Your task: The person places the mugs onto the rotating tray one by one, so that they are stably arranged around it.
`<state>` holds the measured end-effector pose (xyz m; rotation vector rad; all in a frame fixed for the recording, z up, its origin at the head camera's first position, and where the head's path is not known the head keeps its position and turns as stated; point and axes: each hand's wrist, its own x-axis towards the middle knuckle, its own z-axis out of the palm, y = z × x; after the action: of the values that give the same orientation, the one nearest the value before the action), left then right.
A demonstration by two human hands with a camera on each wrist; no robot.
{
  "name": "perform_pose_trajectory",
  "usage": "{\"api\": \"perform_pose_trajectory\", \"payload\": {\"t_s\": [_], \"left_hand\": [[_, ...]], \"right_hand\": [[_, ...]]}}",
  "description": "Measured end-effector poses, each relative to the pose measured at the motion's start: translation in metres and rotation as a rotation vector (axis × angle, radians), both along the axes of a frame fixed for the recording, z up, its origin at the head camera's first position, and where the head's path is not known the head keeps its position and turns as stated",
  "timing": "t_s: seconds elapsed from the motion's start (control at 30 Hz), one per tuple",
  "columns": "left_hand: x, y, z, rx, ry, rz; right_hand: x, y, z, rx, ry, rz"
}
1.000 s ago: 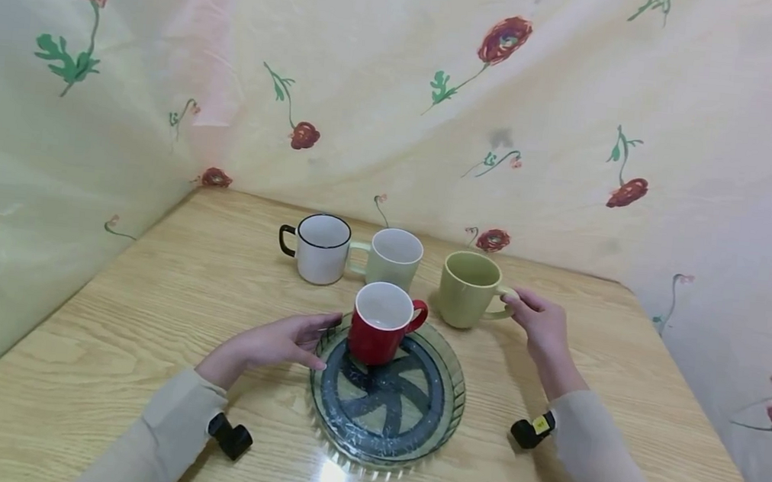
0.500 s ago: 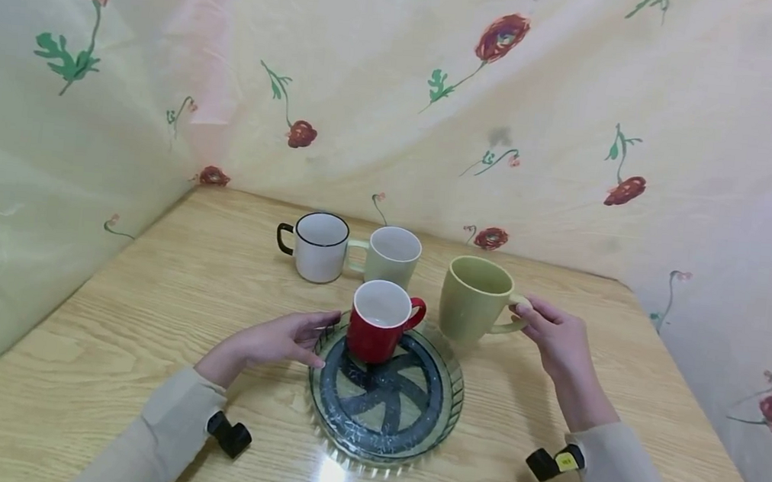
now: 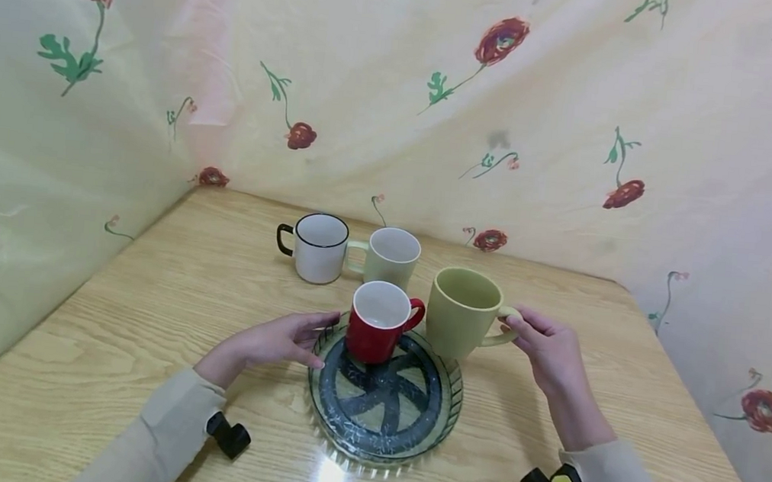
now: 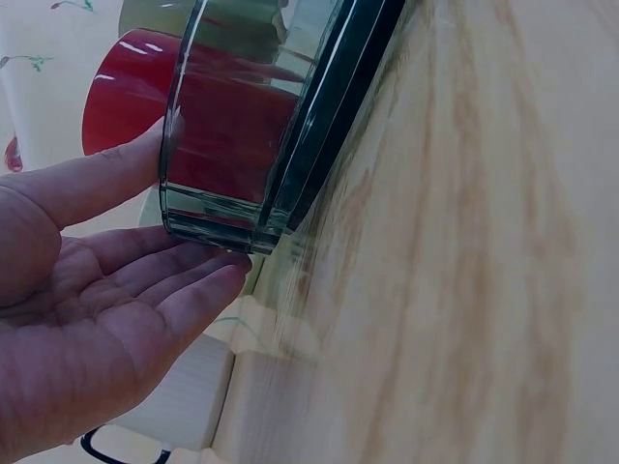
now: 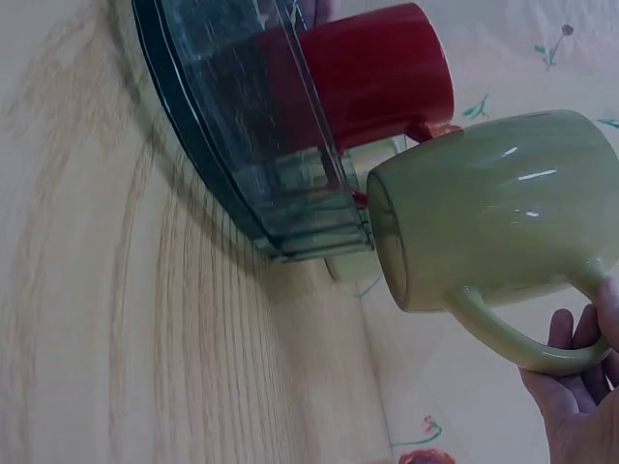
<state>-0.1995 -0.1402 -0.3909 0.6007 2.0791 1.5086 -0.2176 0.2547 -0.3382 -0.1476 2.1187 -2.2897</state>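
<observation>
In the head view my right hand [image 3: 552, 351] grips the handle of a yellow-green mug [image 3: 458, 316]. The right wrist view shows that mug [image 5: 493, 213] raised off the table, its base level with the rim of a round glass dish [image 5: 280, 193]. Inside the dish [image 3: 453, 388] stands a red mug [image 3: 372, 339], white within, with its handle to the right. My left hand [image 3: 273, 346] rests at the dish's left edge, fingers extended. In the left wrist view, the thumb and fingertips of the left hand [image 4: 106, 280] touch the glass wall without curling round it.
Behind the dish stand a white mug with a black rim [image 3: 319, 254] and a pale green mug [image 3: 393, 255], partly hidden by the red one. A flowered cloth [image 3: 369, 117] hangs behind the wooden table [image 3: 168, 291].
My right hand has lifted the yellow-green mug from the table, drawn it nearer, then moved it left to the dish's far right edge. My left hand has stayed in place.
</observation>
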Motion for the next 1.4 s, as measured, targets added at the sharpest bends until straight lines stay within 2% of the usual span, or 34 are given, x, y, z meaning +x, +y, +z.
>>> {"api": "perform_pose_trajectory", "payload": {"t_s": [0.4, 0.73, 1.23, 1.4], "left_hand": [[0.001, 0.001, 0.002, -0.011, 0.002, 0.005], [0.001, 0.001, 0.002, -0.001, 0.045, -0.006], [0.003, 0.000, 0.004, -0.009, 0.032, -0.003], [0.002, 0.000, 0.003, -0.019, 0.036, -0.002]], "right_hand": [[0.007, -0.012, 0.000, 0.016, -0.006, -0.030], [0.008, -0.021, 0.001, 0.047, -0.027, -0.040], [0.005, -0.035, -0.003, -0.015, -0.036, -0.077], [0.007, -0.037, -0.007, 0.002, -0.052, -0.080]]}}
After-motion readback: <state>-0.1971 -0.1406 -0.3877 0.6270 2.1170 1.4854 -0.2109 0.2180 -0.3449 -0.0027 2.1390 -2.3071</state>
